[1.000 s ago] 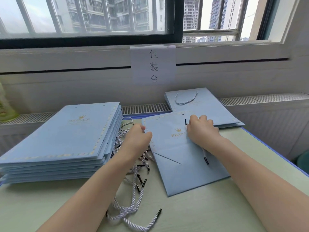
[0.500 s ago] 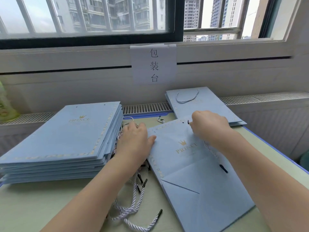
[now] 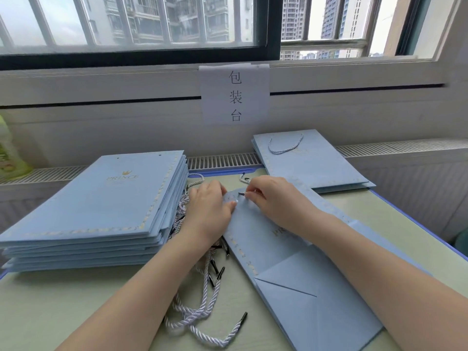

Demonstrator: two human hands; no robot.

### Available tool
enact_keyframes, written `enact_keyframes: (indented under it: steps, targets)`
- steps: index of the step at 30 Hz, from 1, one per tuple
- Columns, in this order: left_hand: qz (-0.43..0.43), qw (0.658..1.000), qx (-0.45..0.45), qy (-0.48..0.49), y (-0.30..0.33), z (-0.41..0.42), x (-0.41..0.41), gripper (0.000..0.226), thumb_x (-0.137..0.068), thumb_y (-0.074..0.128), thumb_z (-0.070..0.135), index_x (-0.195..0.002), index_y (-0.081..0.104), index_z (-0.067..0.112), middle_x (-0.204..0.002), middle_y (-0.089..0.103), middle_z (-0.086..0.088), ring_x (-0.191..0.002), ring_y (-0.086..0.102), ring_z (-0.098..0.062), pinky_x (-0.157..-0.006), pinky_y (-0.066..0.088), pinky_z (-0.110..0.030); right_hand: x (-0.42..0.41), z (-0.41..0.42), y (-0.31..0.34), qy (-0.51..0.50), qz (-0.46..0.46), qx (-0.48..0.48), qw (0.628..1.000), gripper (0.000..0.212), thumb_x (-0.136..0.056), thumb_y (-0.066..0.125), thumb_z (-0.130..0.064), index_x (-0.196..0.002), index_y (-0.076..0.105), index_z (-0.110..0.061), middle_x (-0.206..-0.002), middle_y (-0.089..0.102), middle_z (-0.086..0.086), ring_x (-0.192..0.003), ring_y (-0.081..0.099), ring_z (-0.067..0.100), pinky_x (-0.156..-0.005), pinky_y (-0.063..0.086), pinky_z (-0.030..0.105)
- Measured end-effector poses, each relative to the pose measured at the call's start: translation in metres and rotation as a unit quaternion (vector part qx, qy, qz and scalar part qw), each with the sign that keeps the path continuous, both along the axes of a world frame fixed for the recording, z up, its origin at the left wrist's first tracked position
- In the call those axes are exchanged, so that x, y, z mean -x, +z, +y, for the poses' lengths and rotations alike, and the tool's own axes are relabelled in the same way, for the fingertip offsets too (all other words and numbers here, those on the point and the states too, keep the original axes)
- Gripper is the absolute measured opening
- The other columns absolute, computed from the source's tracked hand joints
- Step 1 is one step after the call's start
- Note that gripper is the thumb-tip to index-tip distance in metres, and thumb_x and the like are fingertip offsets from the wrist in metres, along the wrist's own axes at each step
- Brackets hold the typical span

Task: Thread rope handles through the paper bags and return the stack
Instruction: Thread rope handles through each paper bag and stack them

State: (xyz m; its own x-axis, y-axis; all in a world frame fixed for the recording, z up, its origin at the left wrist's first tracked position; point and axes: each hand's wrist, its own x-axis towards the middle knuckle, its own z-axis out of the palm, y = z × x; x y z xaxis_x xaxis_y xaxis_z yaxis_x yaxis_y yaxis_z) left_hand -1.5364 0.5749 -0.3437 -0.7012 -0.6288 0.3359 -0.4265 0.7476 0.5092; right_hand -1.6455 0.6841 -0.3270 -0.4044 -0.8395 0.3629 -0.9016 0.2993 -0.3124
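A flat light-blue paper bag [image 3: 298, 282] lies slanted on the table in front of me. My right hand [image 3: 273, 198] pinches the black tip of a white rope handle [image 3: 242, 194] at the bag's top left corner. My left hand [image 3: 210, 209] rests at that top edge with its thumb on the paper. A tall stack of the same bags [image 3: 101, 206], without handles, stands at the left. A loose pile of white ropes with black tips [image 3: 200, 307] lies between the stack and the bag, partly under my left arm.
A short stack of bags [image 3: 314, 163] with a rope handle showing lies at the back right by the radiator grille. A paper sign [image 3: 234, 95] hangs on the wall. A green bottle [image 3: 10, 150] stands at the far left. The table's blue edge [image 3: 410, 224] runs along the right.
The bag has slid toward me and turned further clockwise. My right hand moved from the bag's top right hole to its top left corner with the rope tip; my left hand stayed at the top edge.
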Motion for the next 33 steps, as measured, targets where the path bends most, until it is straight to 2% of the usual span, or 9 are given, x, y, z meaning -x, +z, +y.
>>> enact_keyframes:
  steps: [5, 7, 9, 12, 15, 18, 23, 29, 33]
  targets:
    - [0.082, 0.99, -0.115, -0.009, 0.01, 0.002, 0.001, 0.014, -0.087, 0.06, 0.024, -0.088, 0.049, 0.016, -0.097, 0.051, -0.002, -0.102, 0.042, -0.021, -0.081, 0.036, -0.031, -0.01, 0.0, 0.002, 0.028, 0.08, 0.032, 0.996, 0.025, -0.097, 0.045, -0.033, -0.087, 0.057, -0.013, -0.088, 0.052, 0.0, -0.074, 0.05, 0.021, -0.064, 0.044, 0.035]
    - [0.128, 0.965, -0.227, -0.027, 0.015, 0.0, -0.001, 0.013, -0.083, 0.06, 0.022, -0.076, 0.052, 0.014, -0.084, 0.054, -0.003, -0.084, 0.048, -0.019, -0.067, 0.038, -0.029, -0.012, 0.0, 0.004, 0.046, 0.067, 0.041, 0.996, 0.023, -0.099, 0.042, -0.028, -0.083, 0.049, -0.013, -0.084, 0.051, 0.001, -0.075, 0.049, 0.023, -0.066, 0.043, 0.038]
    - [0.148, 0.941, -0.3, -0.042, 0.019, -0.001, -0.005, 0.019, -0.086, 0.059, 0.013, -0.069, 0.053, 0.007, -0.072, 0.05, -0.005, -0.069, 0.045, -0.018, -0.061, 0.033, -0.027, -0.012, -0.002, 0.005, 0.061, 0.04, 0.048, 0.996, 0.016, -0.099, 0.041, -0.019, -0.097, 0.055, -0.012, -0.092, 0.061, 0.005, -0.086, 0.056, 0.026, -0.074, 0.044, 0.041]
    - [0.117, 0.943, -0.305, -0.06, 0.02, -0.003, -0.01, 0.022, -0.089, 0.061, 0.017, -0.087, 0.067, -0.005, -0.079, 0.061, -0.01, -0.072, 0.053, -0.018, -0.065, 0.039, -0.027, -0.013, -0.002, 0.004, 0.071, 0.031, 0.035, 0.996, 0.025, -0.097, 0.042, -0.01, -0.119, 0.054, -0.014, -0.109, 0.066, 0.007, -0.099, 0.058, 0.026, -0.081, 0.046, 0.04]
    - [0.108, 0.948, -0.291, -0.071, 0.02, -0.001, -0.01, 0.025, -0.086, 0.067, 0.019, -0.087, 0.068, -0.006, -0.079, 0.062, -0.01, -0.072, 0.055, -0.018, -0.068, 0.04, -0.028, -0.013, -0.002, 0.002, 0.077, 0.041, 0.041, 0.995, 0.016, -0.098, 0.044, -0.017, -0.107, 0.057, -0.013, -0.099, 0.065, 0.006, -0.092, 0.057, 0.028, -0.076, 0.046, 0.04]
    - [0.118, 0.943, -0.302, -0.074, 0.02, 0.001, -0.01, 0.018, -0.085, 0.068, 0.017, -0.086, 0.069, -0.001, -0.077, 0.064, -0.007, -0.069, 0.057, -0.016, -0.066, 0.042, -0.025, -0.013, 0.001, 0.009, 0.045, 0.079, 0.032, 0.995, 0.023, -0.099, 0.042, -0.029, -0.097, 0.058, -0.012, -0.09, 0.057, 0.001, -0.086, 0.053, 0.026, -0.071, 0.044, 0.037]
    - [0.119, 0.951, -0.276, -0.066, 0.022, 0.003, -0.01, 0.016, -0.085, 0.067, 0.021, -0.074, 0.061, 0.01, -0.065, 0.054, 0.004, -0.057, 0.051, -0.004, -0.052, 0.036, -0.015, -0.013, 0.007, 0.019, -0.016, 0.117, 0.03, 0.993, 0.034, -0.101, 0.029, -0.04, -0.105, 0.056, -0.019, -0.087, 0.062, 0.003, -0.075, 0.046, 0.024, -0.063, 0.04, 0.034]
    - [0.094, 0.951, -0.286, -0.069, 0.02, 0.003, -0.01, 0.025, -0.084, 0.069, 0.029, -0.081, 0.063, 0.004, -0.075, 0.056, -0.006, -0.068, 0.05, -0.016, -0.061, 0.036, -0.026, -0.007, 0.002, 0.012, -0.002, 0.075, 0.031, 0.997, 0.022, -0.096, 0.044, -0.018, -0.101, 0.065, -0.022, -0.094, 0.065, 0.0, -0.089, 0.056, 0.024, -0.073, 0.047, 0.035]
    - [0.117, 0.939, -0.316, -0.069, 0.024, 0.001, -0.01, 0.017, -0.088, 0.065, 0.021, -0.078, 0.068, 0.008, -0.074, 0.064, -0.004, -0.07, 0.057, -0.016, -0.067, 0.043, -0.027, -0.008, 0.001, 0.017, 0.05, -0.021, 0.101, 0.993, 0.022, -0.093, 0.051, -0.009, -0.098, 0.072, -0.013, -0.083, 0.061, -0.001, -0.071, 0.055, 0.012, -0.071, 0.044, 0.025]
